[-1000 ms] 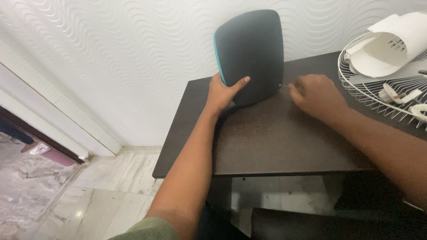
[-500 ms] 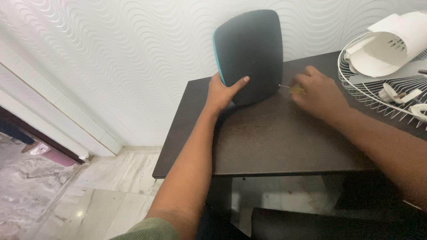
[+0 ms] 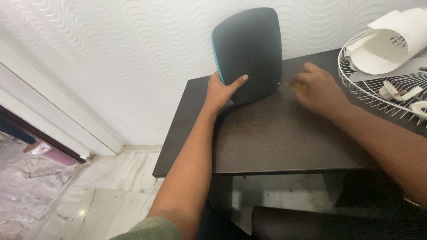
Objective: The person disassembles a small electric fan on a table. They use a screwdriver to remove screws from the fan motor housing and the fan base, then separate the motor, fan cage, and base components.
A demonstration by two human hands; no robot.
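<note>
My left arm reached forward from the near edge, a green sleeve (image 3: 147,229) at its base, over the dark table (image 3: 267,142). Below and to the left lay the marble floor (image 3: 89,200). My left hand (image 3: 221,91) gripped the lower left edge of the panel (image 3: 249,51), thumb laid across its dark face and fingers wrapped behind the teal rim, holding it upright on its bottom edge near the table's back. My right hand (image 3: 318,89) was curled shut around a small screwdriver (image 3: 291,86), its yellowish handle just showing between my fingers, the thin metal shaft pointing left with its tip touching the panel's lower right edge. Farther right, a white wire fan grille (image 3: 378,95) lay on the table with a white plastic housing (image 3: 387,42) resting on it. Behind everything stood the white wavy-patterned wall (image 3: 133,53).
</note>
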